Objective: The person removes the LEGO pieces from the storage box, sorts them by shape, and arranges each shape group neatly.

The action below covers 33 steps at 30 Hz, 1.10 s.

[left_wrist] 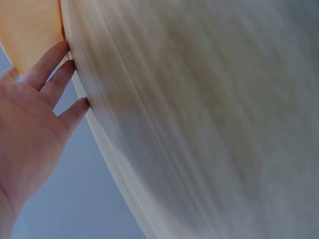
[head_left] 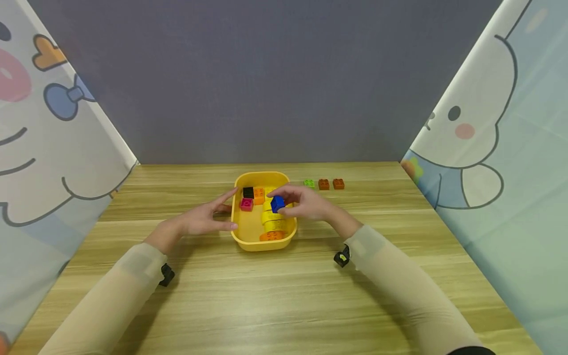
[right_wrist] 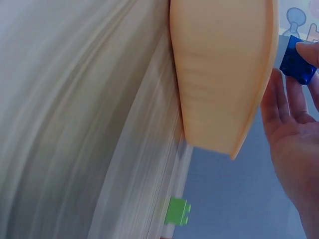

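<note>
keep your right hand pinching the blue brick firmly while your flat, empty left hand steadies the yellow tub

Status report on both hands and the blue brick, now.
Right hand pinches blue brick above yellow tub. Left hand flat against tub's left wall. Bricks remaining in tub; nothing blocking.

wooden table smeared by blur in both wrist views, yellow tray cut off at frame edge
</note>
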### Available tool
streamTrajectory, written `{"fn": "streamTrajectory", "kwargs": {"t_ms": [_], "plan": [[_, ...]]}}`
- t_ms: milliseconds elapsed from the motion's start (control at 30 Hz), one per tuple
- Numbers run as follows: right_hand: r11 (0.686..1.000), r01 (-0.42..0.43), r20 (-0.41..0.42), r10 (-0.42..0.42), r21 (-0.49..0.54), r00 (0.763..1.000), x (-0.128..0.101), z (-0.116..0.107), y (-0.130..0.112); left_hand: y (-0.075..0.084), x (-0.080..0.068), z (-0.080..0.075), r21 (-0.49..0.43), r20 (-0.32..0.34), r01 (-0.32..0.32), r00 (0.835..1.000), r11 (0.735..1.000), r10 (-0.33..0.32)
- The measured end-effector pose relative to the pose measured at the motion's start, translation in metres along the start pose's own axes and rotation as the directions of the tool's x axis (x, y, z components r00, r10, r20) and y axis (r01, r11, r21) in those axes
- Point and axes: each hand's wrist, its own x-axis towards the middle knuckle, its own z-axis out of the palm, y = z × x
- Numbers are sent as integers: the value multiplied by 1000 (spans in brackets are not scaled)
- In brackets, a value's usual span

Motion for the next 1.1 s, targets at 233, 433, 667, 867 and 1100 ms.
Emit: {"fn": "streamTrajectory", "kwargs": {"t_ms": [233, 433, 667, 867, 1100], "plan": [[999, -3, -50, 0, -49, 999, -12, -12, 7, 0, -1, 0, 11, -2, 2, 1000, 1000, -2], [998, 1, -109, -8, -66, 994, -20, -24, 13, -1, 0, 1, 25, -6, 4, 1000, 1000, -4], [995, -33, -218, 12, -95, 976, -39, -44, 22, -2, 1, 1, 26, 1, 0, 1000, 1000, 0], [990, -106, -268, 78, -92, 960, -60, -74, 36, -3, 1, 1, 24, 2, -6, 1000, 1000, 6], [972, -214, -317, 172, -100, 933, -83, -108, 49, -2, 0, 0, 13, 4, -5, 1000, 1000, 5]]}}
